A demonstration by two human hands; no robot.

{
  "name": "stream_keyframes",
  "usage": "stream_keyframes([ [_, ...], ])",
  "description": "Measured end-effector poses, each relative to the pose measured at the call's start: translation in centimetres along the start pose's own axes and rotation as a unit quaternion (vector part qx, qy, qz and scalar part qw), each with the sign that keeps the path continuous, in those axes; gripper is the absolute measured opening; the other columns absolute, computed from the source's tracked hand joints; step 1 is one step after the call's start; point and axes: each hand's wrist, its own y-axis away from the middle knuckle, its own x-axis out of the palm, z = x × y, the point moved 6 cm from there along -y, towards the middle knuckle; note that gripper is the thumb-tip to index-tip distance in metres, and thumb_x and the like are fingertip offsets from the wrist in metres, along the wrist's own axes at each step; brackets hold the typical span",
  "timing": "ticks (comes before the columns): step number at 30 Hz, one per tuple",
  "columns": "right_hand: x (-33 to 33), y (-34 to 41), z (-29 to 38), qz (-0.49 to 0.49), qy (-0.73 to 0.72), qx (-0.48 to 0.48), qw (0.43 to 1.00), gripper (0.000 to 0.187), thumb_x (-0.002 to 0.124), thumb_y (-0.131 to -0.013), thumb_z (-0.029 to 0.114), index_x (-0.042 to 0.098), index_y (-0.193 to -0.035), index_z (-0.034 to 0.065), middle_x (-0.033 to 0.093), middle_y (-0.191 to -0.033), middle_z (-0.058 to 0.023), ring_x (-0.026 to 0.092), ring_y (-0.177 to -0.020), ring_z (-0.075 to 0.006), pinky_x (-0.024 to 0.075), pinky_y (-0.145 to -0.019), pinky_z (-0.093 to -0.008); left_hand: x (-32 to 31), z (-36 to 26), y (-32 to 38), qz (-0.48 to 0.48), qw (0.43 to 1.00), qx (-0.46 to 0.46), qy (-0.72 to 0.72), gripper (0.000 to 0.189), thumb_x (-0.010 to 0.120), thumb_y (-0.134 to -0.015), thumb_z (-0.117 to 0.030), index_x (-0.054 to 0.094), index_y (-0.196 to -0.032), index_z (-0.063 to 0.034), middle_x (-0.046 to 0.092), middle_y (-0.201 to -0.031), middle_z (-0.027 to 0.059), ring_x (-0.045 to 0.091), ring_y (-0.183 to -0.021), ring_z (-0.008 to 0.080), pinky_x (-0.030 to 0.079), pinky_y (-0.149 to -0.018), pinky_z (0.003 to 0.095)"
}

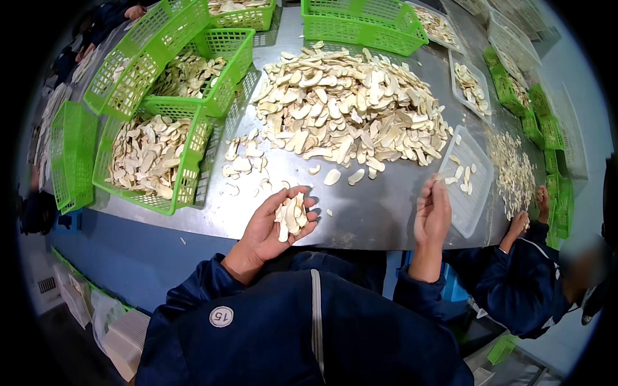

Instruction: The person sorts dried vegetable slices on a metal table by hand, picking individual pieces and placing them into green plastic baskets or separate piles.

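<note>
My left hand [273, 224] is palm up at the table's near edge, fingers curled around a small bunch of pale dried slices [291, 218], apparently mushroom. My right hand [433, 212] is raised beside the left rim of a translucent plastic tray [475, 202]. Its fingertips are together and blurred, so I cannot tell whether a slice is pinched there. Several small pale pieces [464, 178] lie in that tray. Beyond both hands a large heap of the same slices [352, 106] covers the middle of the metal table [372, 212].
Green perforated baskets of slices [149, 154] stand at left, with another green basket [362, 29] behind the heap. Loose slices [244, 161] lie left of the heap. A second tray [470, 89] holds slices. At right, a co-worker's hands [519, 224] are near a pile of small bits [514, 169].
</note>
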Motion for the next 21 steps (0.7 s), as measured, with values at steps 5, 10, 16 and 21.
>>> stream_keyframes([
  [5,6.1,2.0,-0.4,0.188,0.345,-0.162,0.905,0.023,0.069,-0.099,0.019,0.073,-0.12,0.0114,0.07,-0.108,-0.0054,0.066,-0.09,-0.021,0.0533,-0.076,-0.034,-0.3,0.4,-0.6,0.008,1.0,-0.015,0.0,0.042,0.043,-0.112,-0.033,0.054,-0.142,-0.0054,0.068,-0.128,0.0182,0.07,-0.113,0.0364,0.057,-0.102,0.0517],
  [10,11.0,3.4,-1.8,0.204,0.545,-0.343,0.737,0.023,0.075,-0.089,0.017,0.071,-0.11,0.0094,0.063,-0.105,-0.0095,0.06,-0.103,-0.0326,0.0507,-0.088,-0.042,-0.3,0.2,-0.3,-0.005,1.0,-0.001,-0.007,0.043,0.044,-0.112,-0.033,0.054,-0.142,-0.0049,0.069,-0.127,0.018,0.07,-0.112,0.0361,0.057,-0.102,0.0508],
  [16,10.4,3.2,-2.1,0.238,0.54,-0.199,0.782,0.019,0.076,-0.091,0.017,0.067,-0.105,0.0074,0.069,-0.104,-0.0088,0.067,-0.09,-0.0237,0.0533,-0.08,-0.0362,-0.9,-0.1,0.0,-0.013,1.0,0.002,-0.002,0.041,0.043,-0.111,-0.032,0.057,-0.139,-0.0053,0.069,-0.127,0.0185,0.07,-0.112,0.0366,0.057,-0.102,0.0515],
  [21,10.6,5.6,-2.7,0.295,0.274,-0.02,0.915,0.021,0.073,-0.095,0.017,0.069,-0.112,0.0053,0.073,-0.106,-0.0098,0.07,-0.086,-0.0188,0.0553,-0.079,-0.0334,-1.2,0.3,-1.0,-0.018,1.0,-0.005,-0.012,0.045,0.042,-0.111,-0.035,0.056,-0.142,-0.0056,0.067,-0.132,0.0194,0.065,-0.122,0.0402,0.052,-0.108,0.0546],
])
